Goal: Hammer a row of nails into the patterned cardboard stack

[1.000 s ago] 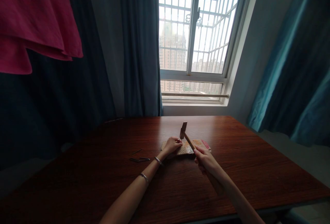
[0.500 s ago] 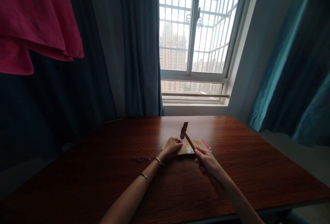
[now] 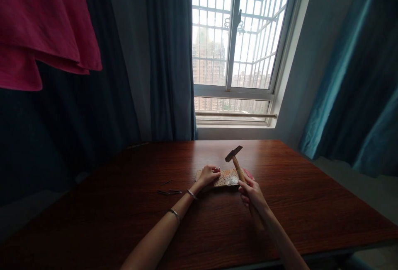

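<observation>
My right hand [image 3: 251,191] is wrapped round the wooden handle of a hammer [image 3: 235,160], its dark metal head raised above the board and tilted up to the right. My left hand [image 3: 209,175] rests at the left part of a flat, spotted board [image 3: 228,178], pinching a thin nail [image 3: 219,169] that stands upright on it. The board lies on the table, pale with orange and pink areas at its right end. Left of my left hand, several loose nails [image 3: 169,192] lie on the table. My left fingers hide part of the board.
The brown wooden table [image 3: 124,220] stretches under both arms. Beyond its far edge is a barred window [image 3: 231,54], with dark blue curtains [image 3: 171,63] beside it. A pink cloth [image 3: 46,25] hangs at the upper left.
The hammer head has lifted off the nail and swung to the right. My right hand has shifted slightly right; my left hand has stayed on the nail.
</observation>
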Tool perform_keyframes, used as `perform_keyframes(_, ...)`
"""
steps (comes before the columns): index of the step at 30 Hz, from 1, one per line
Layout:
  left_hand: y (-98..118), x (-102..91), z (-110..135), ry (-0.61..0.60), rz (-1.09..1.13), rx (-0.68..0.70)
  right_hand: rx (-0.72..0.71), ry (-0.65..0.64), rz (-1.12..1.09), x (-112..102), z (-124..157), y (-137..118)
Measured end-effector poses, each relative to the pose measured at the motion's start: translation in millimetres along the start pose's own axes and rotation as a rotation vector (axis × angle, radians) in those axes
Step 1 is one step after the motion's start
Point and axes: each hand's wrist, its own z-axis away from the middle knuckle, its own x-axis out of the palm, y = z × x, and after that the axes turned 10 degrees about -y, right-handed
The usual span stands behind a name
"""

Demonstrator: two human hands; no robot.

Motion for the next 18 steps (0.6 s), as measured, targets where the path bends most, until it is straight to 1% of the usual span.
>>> perform_keyframes(5,1.8,-0.4,-0.5,-0.012,0.012,-0.021,-0.041,0.006,-0.103,-7.6,-8.5,8.7)
perform_keyframes(11,13.2,-11.7,5.8,0.113,-0.006,0.044,-0.066,-0.021,-0.186,-12.5,-11.5,14.5)
perform_keyframes(14,13.4,-21.0,9.2,0.090,0.025,0.034,-0.074,-0.018,-0.197,-13.7,-10.6,16.2)
perform_keyframes(18,5.2,-28.9,10.4,0.014,0.031,0.052,-0.076,-0.020,-0.212,-14.6,-9.6,18.7)
